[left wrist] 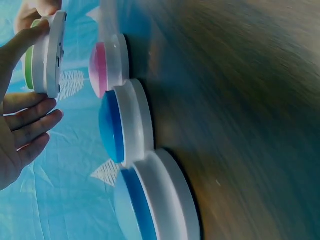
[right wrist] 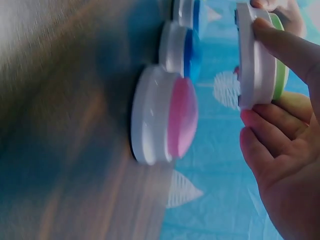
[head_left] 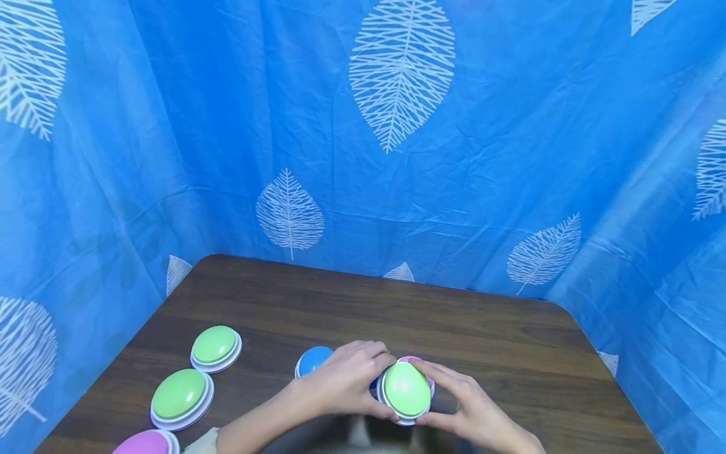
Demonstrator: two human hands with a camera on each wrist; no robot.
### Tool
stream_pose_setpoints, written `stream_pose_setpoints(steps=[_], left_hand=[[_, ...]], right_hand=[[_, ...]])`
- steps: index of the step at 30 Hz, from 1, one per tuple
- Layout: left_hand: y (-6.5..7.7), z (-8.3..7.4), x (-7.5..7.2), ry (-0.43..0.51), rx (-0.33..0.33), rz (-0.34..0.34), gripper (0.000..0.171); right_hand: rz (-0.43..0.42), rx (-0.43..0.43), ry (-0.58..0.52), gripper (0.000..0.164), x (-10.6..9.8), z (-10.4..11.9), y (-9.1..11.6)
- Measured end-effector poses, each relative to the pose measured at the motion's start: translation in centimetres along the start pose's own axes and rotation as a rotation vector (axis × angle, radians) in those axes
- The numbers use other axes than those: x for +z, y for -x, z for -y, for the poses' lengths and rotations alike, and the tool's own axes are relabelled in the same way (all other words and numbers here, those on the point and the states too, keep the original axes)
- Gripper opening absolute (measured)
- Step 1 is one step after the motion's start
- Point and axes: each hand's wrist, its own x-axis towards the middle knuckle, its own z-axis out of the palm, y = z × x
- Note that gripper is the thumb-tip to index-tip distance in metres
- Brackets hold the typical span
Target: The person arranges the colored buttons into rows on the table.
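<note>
Both hands grip a green-domed push button (head_left: 406, 389) with a white round base, raised off the table. My left hand (head_left: 348, 375) pinches its left side between thumb and fingers. On the opposite side, the thumb and fingers of my right hand (head_left: 467, 407) hold the rim. The left wrist view shows the base's underside facing the tabletop. Below it stands a row on the table: a pink button (right wrist: 185, 120), a blue button (left wrist: 112, 127) touching it or nearly so, and another blue button (left wrist: 132, 205). In the head view the hands and held button hide much of this row.
Along the left side of the dark wooden table (head_left: 482, 321) sit two more green buttons (head_left: 217, 343) and a pink button (head_left: 144, 442), cut off by the frame's lower edge. A blue curtain (head_left: 317, 126) with white leaf prints surrounds the table's back and sides.
</note>
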Motion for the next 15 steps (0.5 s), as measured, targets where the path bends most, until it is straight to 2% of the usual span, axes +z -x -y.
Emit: stream_pose_setpoints(steps=[4,8,15], left_hand=[[-1.4,-0.3,0.4,0.012,-0.010,0.026,0.071],[-2.7,-0.6,1.1,-0.015,-0.006,0.018,0.069],[-4.9,-0.9,2.3,-0.029,0.007,0.010,0.069]], right_hand=[[-0.002,0.006,0.040,0.075,-1.1,-0.5,0.4],[0.006,0.032,0.079,0.073,-2.2,-0.9,0.9],[0.004,0.114,0.136,0.072,-3.7,-1.6,2.0]])
